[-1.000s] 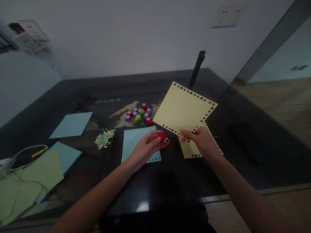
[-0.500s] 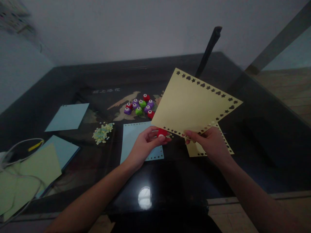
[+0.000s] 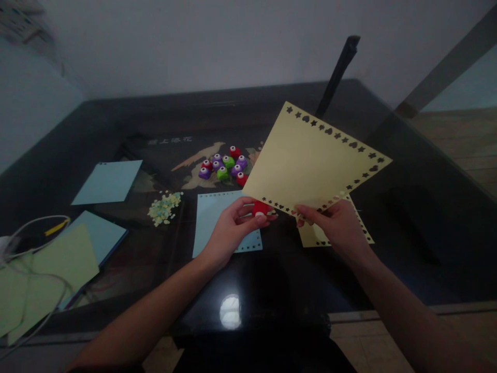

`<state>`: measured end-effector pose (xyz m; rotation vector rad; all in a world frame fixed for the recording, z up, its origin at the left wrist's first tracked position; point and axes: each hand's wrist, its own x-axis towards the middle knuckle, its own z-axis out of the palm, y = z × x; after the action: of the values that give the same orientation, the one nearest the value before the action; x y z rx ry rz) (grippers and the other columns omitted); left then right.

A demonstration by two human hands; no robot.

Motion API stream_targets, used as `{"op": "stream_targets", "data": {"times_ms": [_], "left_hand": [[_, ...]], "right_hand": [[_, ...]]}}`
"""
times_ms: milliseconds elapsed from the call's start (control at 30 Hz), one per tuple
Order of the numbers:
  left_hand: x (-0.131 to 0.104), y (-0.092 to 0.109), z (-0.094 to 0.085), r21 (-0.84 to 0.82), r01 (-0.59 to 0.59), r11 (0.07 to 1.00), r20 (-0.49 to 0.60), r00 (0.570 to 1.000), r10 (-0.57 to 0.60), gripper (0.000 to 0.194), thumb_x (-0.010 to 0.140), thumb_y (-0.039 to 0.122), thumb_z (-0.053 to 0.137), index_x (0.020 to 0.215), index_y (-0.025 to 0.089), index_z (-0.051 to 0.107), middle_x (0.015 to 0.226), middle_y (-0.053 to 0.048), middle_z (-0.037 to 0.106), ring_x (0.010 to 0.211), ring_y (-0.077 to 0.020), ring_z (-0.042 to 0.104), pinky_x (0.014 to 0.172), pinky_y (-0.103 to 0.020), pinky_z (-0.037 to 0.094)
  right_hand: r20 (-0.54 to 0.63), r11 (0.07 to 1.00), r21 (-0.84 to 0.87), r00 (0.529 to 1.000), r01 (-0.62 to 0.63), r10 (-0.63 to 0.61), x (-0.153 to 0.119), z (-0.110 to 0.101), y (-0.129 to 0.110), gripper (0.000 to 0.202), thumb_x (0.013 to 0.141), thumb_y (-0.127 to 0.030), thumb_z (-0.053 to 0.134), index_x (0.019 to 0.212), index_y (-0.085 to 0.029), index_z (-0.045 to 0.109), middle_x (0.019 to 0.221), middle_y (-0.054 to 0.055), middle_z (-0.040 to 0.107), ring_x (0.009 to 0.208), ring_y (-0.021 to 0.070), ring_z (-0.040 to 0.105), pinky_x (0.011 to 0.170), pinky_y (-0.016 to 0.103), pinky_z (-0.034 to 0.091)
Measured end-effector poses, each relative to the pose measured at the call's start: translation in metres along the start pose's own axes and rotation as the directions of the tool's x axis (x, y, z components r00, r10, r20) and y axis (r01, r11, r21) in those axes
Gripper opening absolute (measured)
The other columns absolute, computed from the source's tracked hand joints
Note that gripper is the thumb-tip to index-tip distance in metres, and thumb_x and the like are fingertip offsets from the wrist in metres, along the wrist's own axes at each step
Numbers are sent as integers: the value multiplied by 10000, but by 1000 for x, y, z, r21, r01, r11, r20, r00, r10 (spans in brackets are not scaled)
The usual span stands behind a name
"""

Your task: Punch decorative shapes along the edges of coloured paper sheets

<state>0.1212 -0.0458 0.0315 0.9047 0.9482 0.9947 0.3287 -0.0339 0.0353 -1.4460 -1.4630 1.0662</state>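
Red punch (image 3: pixel 260 209) held at lower-left edge of yellow sheet (image 3: pixel 310 160), gripped between thumb and curled fingers of left hand (image 3: pixel 236 223). Sheet raised, tilted, its bottom edge pinched by right hand (image 3: pixel 337 223), nearly closed. Punched blue sheet (image 3: pixel 213 220) lies under left hand; paper bits (image 3: pixel 164 208) are scattered beside it.

Stars and hearts on yellow, over black

The square pale yellow paper sheet (image 3: pixel 314 160) bears dark stars and hearts along three edges. Small rounded pieces (image 3: pixel 223 173) gleam red, purple and green, with white-and-black eye-like tops. To the left, pale yellow and blue confetti (image 3: pixel 164 208) speckles the glossy black tabletop (image 3: pixel 272 285), patterned with a tan bird and pale characters.
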Motion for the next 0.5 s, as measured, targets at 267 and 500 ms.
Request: {"op": "stream_targets", "data": {"times_ms": [267, 500], "left_hand": [[0, 1, 1, -10, -8, 1000, -16, 1000, 7, 319, 725, 279, 724, 970, 154, 562, 973, -81, 703, 879, -202, 685, 818, -332, 529], [0, 1, 1, -7, -9, 1000, -20, 1000, 8, 313, 723, 278, 723, 966, 163, 562, 987, -79, 702, 884, -204, 685, 812, -328, 528]], "right_hand": [[8, 999, -3, 999, 39, -39, 0, -1, 3, 230, 739, -331, 683, 544, -209, 678, 604, 16, 698, 592, 157, 641, 607, 285, 502], [-2, 999, -17, 1000, 27, -27, 0, -1, 2, 225, 736, -336, 683, 549, -212, 682, 598, 17, 696, 577, 157, 631, 599, 287, 502]]}}
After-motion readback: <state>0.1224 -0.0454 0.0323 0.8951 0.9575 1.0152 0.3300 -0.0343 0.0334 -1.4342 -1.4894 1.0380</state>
